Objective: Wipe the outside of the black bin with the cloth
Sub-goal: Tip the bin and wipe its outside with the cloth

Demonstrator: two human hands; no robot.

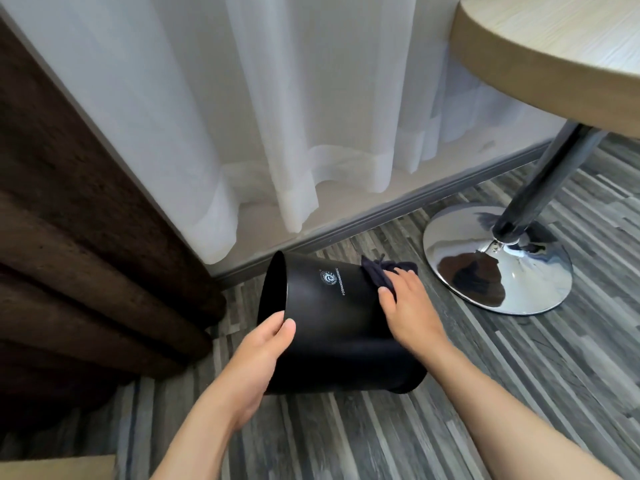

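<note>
The black bin (332, 327) is tipped on its side above the floor, its open mouth facing left and a small white logo on its upper wall. My left hand (258, 355) grips the bin's rim at the near side of the mouth, thumb outside and fingers hidden inside. My right hand (407, 306) presses a dark cloth (379, 273) flat against the bin's outer wall near its base end. Most of the cloth is bunched under and beyond my fingers.
A round wooden table (554, 46) stands at the right on a dark pole with a shiny chrome base (498, 265) close to the bin. White sheer curtains (277, 116) hang behind, brown drapes (69, 254) at the left. Striped grey flooring (485, 393) lies below.
</note>
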